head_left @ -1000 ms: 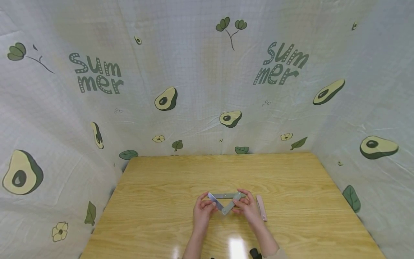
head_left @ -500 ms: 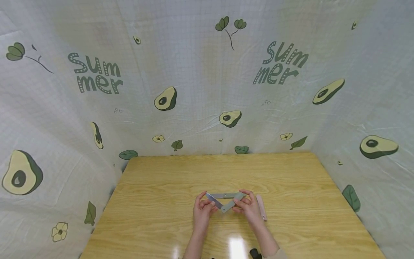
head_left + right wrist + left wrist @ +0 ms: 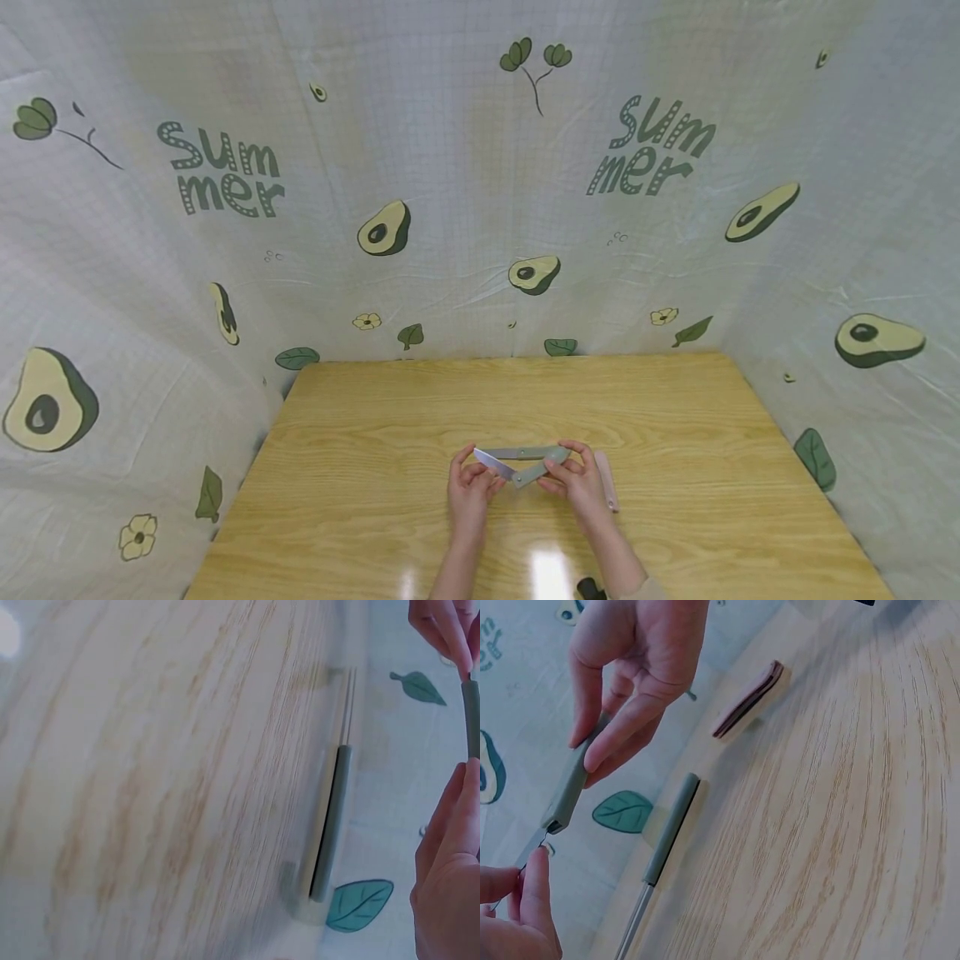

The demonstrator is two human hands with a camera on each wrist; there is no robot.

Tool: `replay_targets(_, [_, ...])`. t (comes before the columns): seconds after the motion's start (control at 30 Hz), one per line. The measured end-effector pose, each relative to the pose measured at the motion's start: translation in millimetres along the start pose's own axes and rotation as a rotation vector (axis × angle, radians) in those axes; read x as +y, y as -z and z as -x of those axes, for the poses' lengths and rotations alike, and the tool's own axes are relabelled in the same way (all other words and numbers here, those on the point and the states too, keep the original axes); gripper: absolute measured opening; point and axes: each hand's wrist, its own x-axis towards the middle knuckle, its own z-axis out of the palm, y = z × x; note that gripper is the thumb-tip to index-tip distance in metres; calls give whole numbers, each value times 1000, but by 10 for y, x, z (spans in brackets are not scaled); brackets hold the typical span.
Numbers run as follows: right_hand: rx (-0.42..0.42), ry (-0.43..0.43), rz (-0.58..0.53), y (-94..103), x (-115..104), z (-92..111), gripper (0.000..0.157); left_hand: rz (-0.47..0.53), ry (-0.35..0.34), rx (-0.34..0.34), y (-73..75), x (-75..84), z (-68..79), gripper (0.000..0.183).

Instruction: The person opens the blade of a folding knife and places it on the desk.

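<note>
Both hands hold a green-handled folding knife (image 3: pixel 529 476) just above the table, its blade swung well out from the handle at a wide angle. My left hand (image 3: pixel 468 493) pinches the blade (image 3: pixel 491 462) between thumb and fingers. The handle's far end is gripped by my right hand (image 3: pixel 582 485), whose fingers hide part of it. Behind them on the table lies a second green-handled folding knife (image 3: pixel 671 829), unfolded straight, its blade towards the left. Just right of my right hand, a pink folding knife (image 3: pixel 607 482) lies folded.
The wooden table (image 3: pixel 360 467) stretches out around the hands. A patterned cloth (image 3: pixel 450 167) hangs behind it and along both sides. Near the front edge, by my right forearm, is a small black object (image 3: pixel 590 588) partly cut off by the frame.
Blade and handle of the held knife have spread from a sharp V to a much flatter angle. My hands have drawn slightly apart. The knives on the table stay put.
</note>
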Motion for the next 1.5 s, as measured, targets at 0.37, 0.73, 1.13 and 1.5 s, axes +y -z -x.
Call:
replay_targets(0.37, [36,-22,-12,-29,13,19,49,26,-31,55,-41,-19,28,57])
replay_targets(0.73, [56,-22,-67,-54,33,45,50,83,-70,71,-83,-45,49,55])
replay_targets(1.13, [77,-1,-116,-68,50,42,49,87,-106,109,-154,-72,89,52])
replay_targets(1.5, [116,33,-192,-117,77,48,41,146,-92,135,-172,-83,88,55])
